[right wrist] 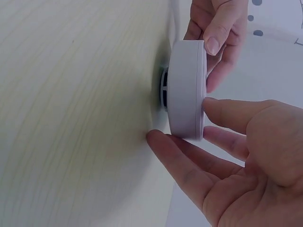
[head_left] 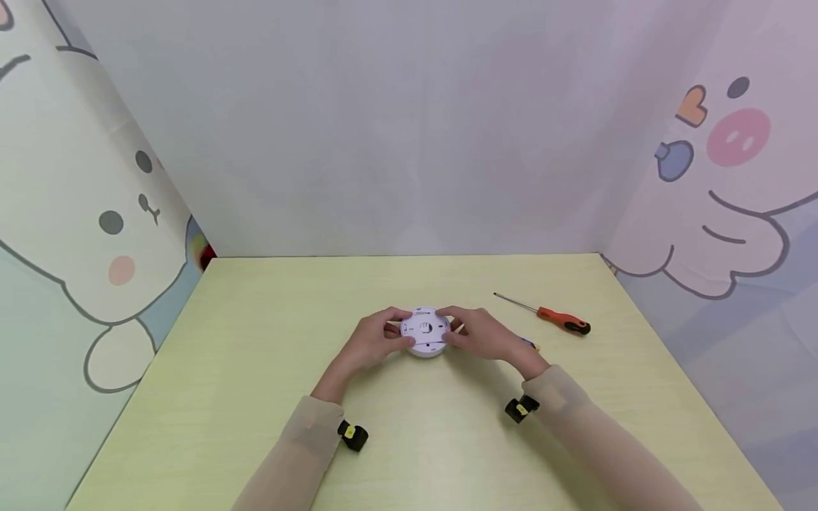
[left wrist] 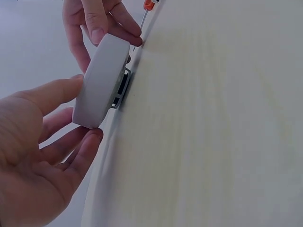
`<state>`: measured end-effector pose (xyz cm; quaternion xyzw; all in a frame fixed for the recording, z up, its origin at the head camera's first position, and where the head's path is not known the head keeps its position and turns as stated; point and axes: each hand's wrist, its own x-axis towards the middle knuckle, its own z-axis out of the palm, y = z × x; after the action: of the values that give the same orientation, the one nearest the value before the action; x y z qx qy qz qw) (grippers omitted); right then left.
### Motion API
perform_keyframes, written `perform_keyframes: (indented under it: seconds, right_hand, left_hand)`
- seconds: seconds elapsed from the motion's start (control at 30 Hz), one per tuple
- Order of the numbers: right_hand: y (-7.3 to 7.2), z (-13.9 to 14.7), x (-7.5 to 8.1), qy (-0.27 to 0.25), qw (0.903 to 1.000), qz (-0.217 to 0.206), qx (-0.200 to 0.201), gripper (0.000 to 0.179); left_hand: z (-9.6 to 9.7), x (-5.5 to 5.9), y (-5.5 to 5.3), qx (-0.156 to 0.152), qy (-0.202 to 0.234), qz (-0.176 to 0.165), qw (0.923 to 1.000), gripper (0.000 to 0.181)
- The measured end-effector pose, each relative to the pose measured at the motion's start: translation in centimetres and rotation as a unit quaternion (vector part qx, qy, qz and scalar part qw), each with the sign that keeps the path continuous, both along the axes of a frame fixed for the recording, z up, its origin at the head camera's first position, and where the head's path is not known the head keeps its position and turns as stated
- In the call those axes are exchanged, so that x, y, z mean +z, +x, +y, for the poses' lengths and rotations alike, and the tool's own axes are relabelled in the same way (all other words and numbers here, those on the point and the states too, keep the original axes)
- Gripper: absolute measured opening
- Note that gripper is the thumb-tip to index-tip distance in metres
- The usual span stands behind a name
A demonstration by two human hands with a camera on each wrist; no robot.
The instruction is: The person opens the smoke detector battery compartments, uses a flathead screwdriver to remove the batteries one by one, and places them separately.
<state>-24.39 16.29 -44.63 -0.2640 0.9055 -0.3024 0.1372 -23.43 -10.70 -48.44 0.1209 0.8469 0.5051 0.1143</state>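
Observation:
Between both hands is a white round smoke detector [head_left: 426, 349], its flat slotted back facing up. In the left wrist view the detector [left wrist: 102, 82] shows its smooth side wall, with a dark vented part underneath, close to the table. My left hand [head_left: 375, 341] grips its left edge, thumb on the near side of the back. My right hand [head_left: 479, 333] holds the right edge, its thumb [right wrist: 232, 113] on the back plate and fingers around the rim. The front face is turned down and mostly hidden.
A screwdriver [head_left: 564, 321] with an orange and black handle lies right of the hands, its tip pointing left and away. Partly hidden behind the right wrist is a small blue and yellow item [head_left: 530, 343]. The pale wooden table [head_left: 255, 305] meets a curtain at the back.

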Motion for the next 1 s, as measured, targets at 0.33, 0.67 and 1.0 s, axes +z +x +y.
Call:
perform_keyframes:
  seconds: [0.33,0.67,1.0]
  right_hand:
    - [-0.16,-0.14,-0.09,-0.004,1.0000,0.005,0.003,0.052]
    - [-0.02,-0.18,-0.22,-0.020,0.9998,-0.001,0.006,0.064]
    - [-0.30,-0.54,-0.64,-0.014,0.9999,-0.004,-0.003,0.066]
  left_hand:
    - [0.37,0.53,0.07,0.003,-0.034,0.035,0.9988,0.048]
    - [0.32,0.56,0.02,-0.003,-0.045,0.051,0.9977,0.048]
    - [0.33,0.64,0.13,0.006,-0.053,0.058,0.9969,0.049]
